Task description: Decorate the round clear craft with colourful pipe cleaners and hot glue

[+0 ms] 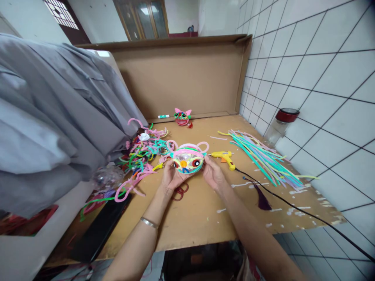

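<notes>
Both my hands hold a small round craft mask [188,159] made of pipe cleaners, with pink loop ears, a turquoise rim, a clear middle and coloured eyes. My left hand [171,176] grips its left side with fingers curled round the edge. My right hand [212,172] grips its right side the same way. The mask is lifted a little above the cardboard-covered table [205,210], facing me. Red-handled scissors [179,192] lie on the table just under my left wrist.
A yellow glue gun [224,157] with a black cord [293,205] lies right of the mask. Loose pipe cleaners [263,158] lie at right, a tangled pile [140,154] at left. A finished mask [182,116], a glue stick [163,116], a purple tassel [261,200], a red-lidded jar [281,124] and grey cloth [52,117] surround.
</notes>
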A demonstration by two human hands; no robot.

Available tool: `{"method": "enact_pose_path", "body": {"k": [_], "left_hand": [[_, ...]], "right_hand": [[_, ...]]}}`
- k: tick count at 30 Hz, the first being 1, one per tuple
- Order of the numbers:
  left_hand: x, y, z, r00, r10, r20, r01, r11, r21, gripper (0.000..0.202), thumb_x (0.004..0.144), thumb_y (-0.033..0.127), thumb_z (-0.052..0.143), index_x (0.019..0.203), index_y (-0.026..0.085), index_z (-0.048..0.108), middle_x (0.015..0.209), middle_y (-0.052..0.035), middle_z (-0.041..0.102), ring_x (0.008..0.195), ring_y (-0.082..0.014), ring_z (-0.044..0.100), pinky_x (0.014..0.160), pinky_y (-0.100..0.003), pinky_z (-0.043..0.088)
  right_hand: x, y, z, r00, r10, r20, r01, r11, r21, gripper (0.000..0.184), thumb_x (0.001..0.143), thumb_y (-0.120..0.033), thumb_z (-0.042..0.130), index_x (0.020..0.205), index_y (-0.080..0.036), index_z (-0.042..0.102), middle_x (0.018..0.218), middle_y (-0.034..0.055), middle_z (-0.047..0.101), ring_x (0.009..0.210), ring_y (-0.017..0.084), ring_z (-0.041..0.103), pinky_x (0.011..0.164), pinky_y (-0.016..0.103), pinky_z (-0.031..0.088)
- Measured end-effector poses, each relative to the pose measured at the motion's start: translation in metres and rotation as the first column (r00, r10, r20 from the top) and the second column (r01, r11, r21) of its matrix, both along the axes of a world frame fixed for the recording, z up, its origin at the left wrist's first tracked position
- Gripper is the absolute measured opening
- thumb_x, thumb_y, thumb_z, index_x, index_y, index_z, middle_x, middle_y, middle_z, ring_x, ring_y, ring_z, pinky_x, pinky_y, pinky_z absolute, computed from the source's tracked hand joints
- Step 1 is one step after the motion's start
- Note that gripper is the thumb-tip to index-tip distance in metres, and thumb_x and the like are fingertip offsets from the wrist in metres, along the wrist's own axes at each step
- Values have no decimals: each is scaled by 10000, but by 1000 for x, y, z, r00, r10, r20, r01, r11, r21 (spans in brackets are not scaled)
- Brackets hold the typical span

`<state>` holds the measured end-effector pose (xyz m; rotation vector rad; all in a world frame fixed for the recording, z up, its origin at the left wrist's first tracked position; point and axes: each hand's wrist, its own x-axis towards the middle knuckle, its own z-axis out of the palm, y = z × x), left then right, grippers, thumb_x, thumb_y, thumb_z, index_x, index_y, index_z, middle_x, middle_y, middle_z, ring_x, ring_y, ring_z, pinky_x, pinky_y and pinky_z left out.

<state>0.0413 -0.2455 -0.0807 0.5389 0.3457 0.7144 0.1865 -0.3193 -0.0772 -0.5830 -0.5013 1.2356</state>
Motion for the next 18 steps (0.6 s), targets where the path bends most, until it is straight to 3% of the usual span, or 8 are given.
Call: {"method": "enact_pose_path", "body": {"k": [6, 18], "left_hand": [[0, 0, 0, 1000, -6, -17, 7, 999, 43, 487, 709, 335, 632, 1166, 169, 617, 1080, -113, 732, 1151, -326, 617, 1020, -553, 438], [5, -2, -7, 998, 62, 10, -62, 995, 76, 466, 669, 300, 745, 1104, 171, 637, 1066, -115, 724, 1154, -333, 606, 1035, -562, 417]], "right_hand": [[0, 2, -1, 999, 14, -46, -14, 1000, 2, 156, 702, -276, 726, 828, -233, 645, 839, -19, 754, 1009, 219, 673, 900, 364, 528], [6, 8, -11, 991, 6, -134, -5, 1000, 9, 185, 691, -245, 712, 871, -248, 666, 852, -34, 759, 910, 201, 690, 899, 375, 545]]}}
